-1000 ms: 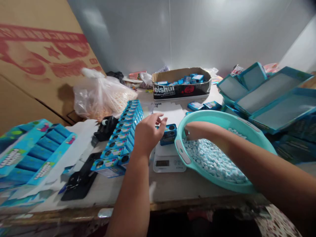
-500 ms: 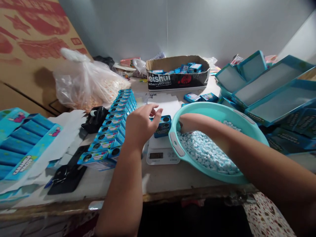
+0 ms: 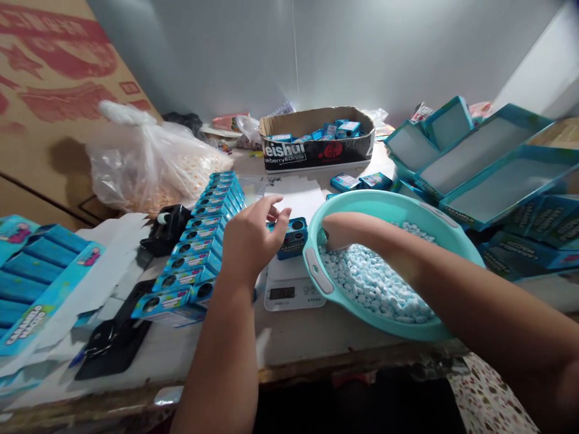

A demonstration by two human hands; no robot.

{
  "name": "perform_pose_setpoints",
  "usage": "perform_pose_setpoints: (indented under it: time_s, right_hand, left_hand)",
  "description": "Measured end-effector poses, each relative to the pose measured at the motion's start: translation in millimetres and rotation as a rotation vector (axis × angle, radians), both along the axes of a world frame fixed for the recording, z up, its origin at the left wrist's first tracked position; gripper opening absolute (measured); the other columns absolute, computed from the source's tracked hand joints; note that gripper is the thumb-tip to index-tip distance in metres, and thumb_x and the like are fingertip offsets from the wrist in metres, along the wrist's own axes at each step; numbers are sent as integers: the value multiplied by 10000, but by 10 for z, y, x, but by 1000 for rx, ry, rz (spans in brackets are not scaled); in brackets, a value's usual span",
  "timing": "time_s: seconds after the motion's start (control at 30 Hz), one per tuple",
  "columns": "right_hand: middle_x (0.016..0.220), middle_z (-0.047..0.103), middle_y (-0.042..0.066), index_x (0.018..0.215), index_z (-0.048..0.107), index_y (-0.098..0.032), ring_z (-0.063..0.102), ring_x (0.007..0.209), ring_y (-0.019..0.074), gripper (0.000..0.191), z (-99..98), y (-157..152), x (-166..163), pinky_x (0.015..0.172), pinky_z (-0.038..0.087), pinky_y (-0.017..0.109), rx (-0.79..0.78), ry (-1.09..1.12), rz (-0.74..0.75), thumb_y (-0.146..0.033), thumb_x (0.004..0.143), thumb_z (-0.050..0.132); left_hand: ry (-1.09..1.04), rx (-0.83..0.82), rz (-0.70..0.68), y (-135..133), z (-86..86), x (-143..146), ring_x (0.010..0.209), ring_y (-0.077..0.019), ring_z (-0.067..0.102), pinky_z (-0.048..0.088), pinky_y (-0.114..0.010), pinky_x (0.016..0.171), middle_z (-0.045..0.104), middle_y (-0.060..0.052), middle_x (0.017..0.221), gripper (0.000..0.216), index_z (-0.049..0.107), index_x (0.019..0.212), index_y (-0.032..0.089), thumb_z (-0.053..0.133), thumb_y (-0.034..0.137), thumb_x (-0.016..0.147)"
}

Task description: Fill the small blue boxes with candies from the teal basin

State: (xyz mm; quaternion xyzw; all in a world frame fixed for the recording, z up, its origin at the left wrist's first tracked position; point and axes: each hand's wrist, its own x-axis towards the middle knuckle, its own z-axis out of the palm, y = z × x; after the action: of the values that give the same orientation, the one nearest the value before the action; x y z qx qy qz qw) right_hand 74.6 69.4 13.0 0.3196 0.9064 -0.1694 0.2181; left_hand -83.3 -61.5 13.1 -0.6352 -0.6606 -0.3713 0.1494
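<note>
My left hand [image 3: 256,238] is beside a small blue candy box [image 3: 293,238] on a white kitchen scale [image 3: 294,296]. Its thumb is spread from the bent fingers, and nothing shows between them. The box stands upright with a round dark opening on top. My right hand [image 3: 337,232] reaches into a turquoise basin [image 3: 393,202], low against its near-left wall; the rim and the wrist hide its fingers. Small white and pale blue candies [image 3: 380,283] cover the basin floor. Left of my forearm runs a long row of similar blue boxes [image 3: 192,244].
A cut-down carton [image 3: 316,157] of blue boxes stands at the back. Empty blue display trays [image 3: 488,144] are stacked at right. At left are a filled display tray [image 3: 40,289], a tape dispenser [image 3: 166,229], a clear bag [image 3: 149,157] and a black stapler-like tool [image 3: 113,337].
My right hand has shifted slightly inside the basin, with its back showing more. The left hand stays beside the box on the scale. The whole view has shifted a little.
</note>
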Motion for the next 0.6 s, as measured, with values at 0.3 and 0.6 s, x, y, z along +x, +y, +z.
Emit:
perform_pose_setpoints:
  time_s: [0.3, 0.6]
  right_hand:
    - [636, 677, 67, 696, 699, -77, 582, 556, 139, 121, 168, 114, 172, 556, 403, 253, 90, 93, -39, -153, 704, 606]
    - [868, 712, 63, 965, 714, -132, 582, 708, 134, 221, 192, 152, 131, 639, 410, 245, 312, 618, -70, -268, 809, 636]
  left_hand:
    - [-4, -30, -10, 19, -25, 43, 829, -191, 698, 498, -298, 712, 745, -38, 902, 382, 623, 1241, 171, 545, 398, 943]
    - [56, 18, -39, 19, -13, 18, 877, -223, 692, 512, -362, 821, 742, -75, 933, 361, 635, 1209, 134, 542, 364, 947]
